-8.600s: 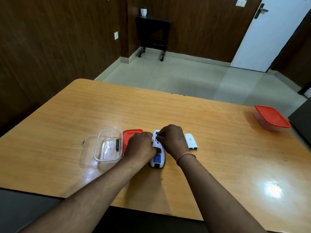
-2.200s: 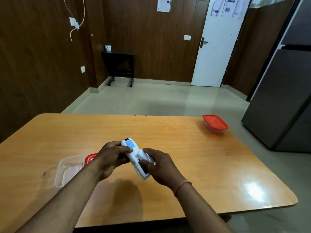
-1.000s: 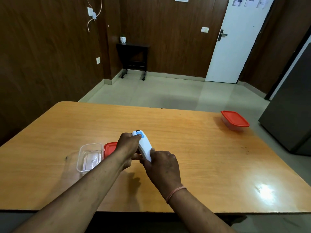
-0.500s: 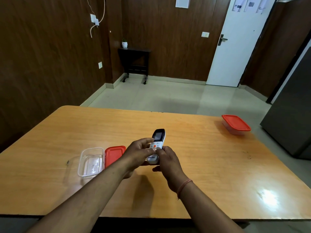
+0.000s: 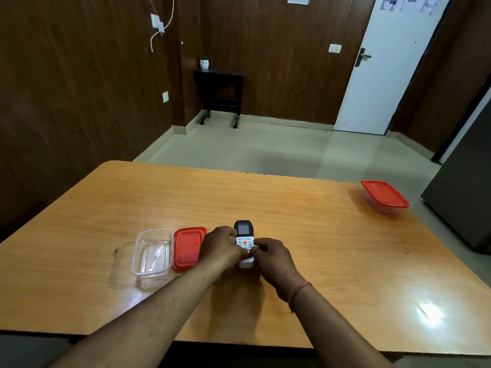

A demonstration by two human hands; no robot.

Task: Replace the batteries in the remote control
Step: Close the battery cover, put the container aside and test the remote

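Note:
A white remote control [image 5: 244, 236] with a dark screen end and an orange button faces up, low over the wooden table [image 5: 318, 235]. My left hand [image 5: 221, 247] grips its left side and my right hand [image 5: 273, 257] grips its lower right part. The remote's lower end is partly hidden by my fingers. Its back and battery cover are out of sight. A clear plastic box [image 5: 152, 252] stands open to the left; it looks empty, apart from glare. No batteries are visible.
A red lid [image 5: 188, 247] lies flat between the clear box and my left hand. A second clear box with a red lid on it [image 5: 385, 197] sits at the table's far right corner. A dark cabinet [image 5: 467, 187] stands right of the table.
The remote was turned from back-up to buttons-up and lowered toward the table near the red lid. Both hands stayed on it throughout.

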